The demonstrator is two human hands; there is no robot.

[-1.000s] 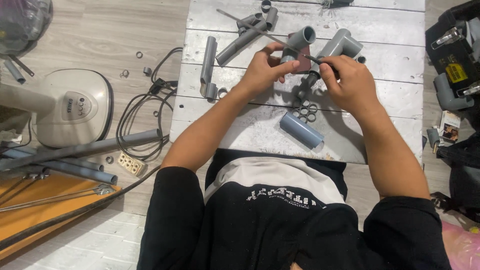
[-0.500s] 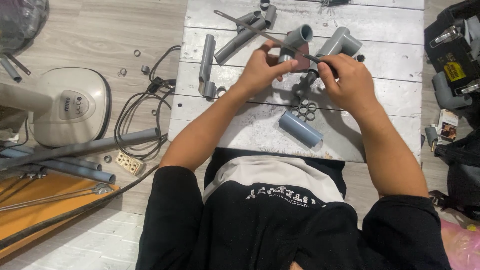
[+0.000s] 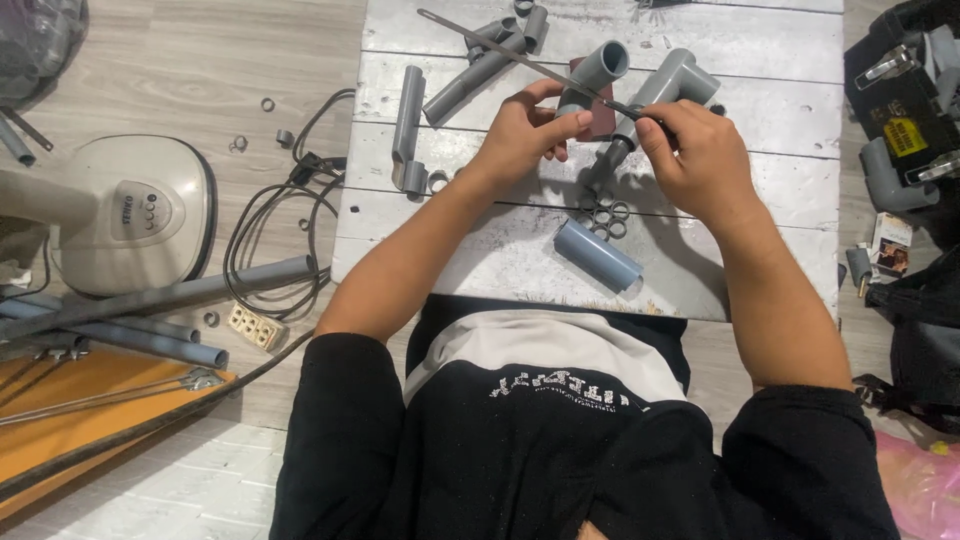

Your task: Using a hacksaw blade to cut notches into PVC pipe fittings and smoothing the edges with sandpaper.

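My left hand pinches a small brown sheet of sandpaper around a thin metal rod. My right hand grips the rod's near end, and the rod slants away to the upper left over the white plank table. Just behind my fingers stand a grey pipe socket and a grey elbow fitting. Below my hands lie several small metal rings and a short grey pipe piece.
More grey pipe pieces lie on the table's left part. On the floor at left are a fan base, black cables, long grey pipes and an orange board. A black tool case stands at right.
Both hands stay together on the rod and sandpaper, shifting only slightly. Nothing was picked up or let go.
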